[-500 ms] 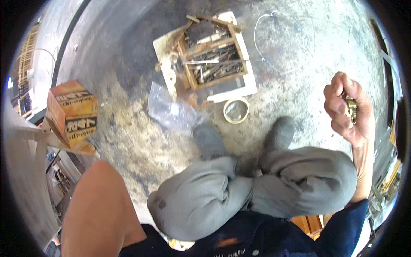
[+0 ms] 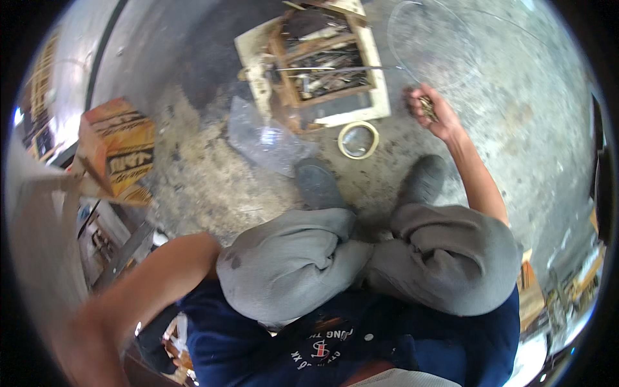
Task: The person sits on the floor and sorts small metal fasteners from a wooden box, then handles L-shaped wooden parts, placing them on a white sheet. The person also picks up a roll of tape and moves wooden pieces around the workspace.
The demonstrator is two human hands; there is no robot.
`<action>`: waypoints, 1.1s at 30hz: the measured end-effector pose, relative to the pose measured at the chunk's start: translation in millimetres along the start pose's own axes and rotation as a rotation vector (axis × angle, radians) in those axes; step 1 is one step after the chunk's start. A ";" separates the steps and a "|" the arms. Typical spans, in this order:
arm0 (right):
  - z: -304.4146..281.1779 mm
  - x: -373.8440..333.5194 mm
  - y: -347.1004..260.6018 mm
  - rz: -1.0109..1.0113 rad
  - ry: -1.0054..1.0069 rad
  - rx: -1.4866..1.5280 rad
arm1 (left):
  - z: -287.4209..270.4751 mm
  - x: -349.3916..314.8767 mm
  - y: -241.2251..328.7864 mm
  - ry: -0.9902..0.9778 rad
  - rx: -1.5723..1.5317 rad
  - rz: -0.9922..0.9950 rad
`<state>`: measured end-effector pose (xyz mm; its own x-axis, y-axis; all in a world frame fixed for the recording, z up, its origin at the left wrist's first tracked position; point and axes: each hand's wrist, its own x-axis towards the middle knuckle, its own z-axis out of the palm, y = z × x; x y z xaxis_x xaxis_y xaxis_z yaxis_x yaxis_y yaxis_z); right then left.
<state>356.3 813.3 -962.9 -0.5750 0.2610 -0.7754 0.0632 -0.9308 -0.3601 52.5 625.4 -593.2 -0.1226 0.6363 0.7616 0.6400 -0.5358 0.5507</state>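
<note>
My right hand [image 2: 435, 115] is closed round a bunch of small brass-coloured metal pieces [image 2: 427, 108]; their exact kind is too small to make out. It hovers over the floor to the right of a wooden tray [image 2: 290, 77] packed with thin metal bits and tools [image 2: 332, 72]. Close to its fingers lies the joint of a looped wire [image 2: 394, 29], whose straight part crosses the tray. At the lower left, my left arm [image 2: 148, 274] is bent and smeared by motion, and its hand lies outside the picture.
A roll of tape [image 2: 340, 143] lies before my shoes, with a clear plastic bag [image 2: 261, 142] left of it. Under the tray is a pale board [image 2: 255, 48]. An orange carton [image 2: 132, 138] stands at the left on a ledge. Assorted items [image 2: 574, 297] line the right edge.
My right hand, still closed on the brass pieces, has moved left and forward toward the tray and wire. My left arm has swung outward to the left. The view has shifted slightly.
</note>
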 end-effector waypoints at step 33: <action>-7.9 42.7 -47.4 -0.351 0.162 -0.094 | 108.3 -162.1 -189.6 -0.884 0.511 -0.706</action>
<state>335.1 870.7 -983.0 -0.4387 0.6035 -0.6658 -0.0361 -0.7522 -0.6580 33.1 683.9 -858.0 -0.1335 0.9595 -0.2480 0.8884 0.2268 0.3992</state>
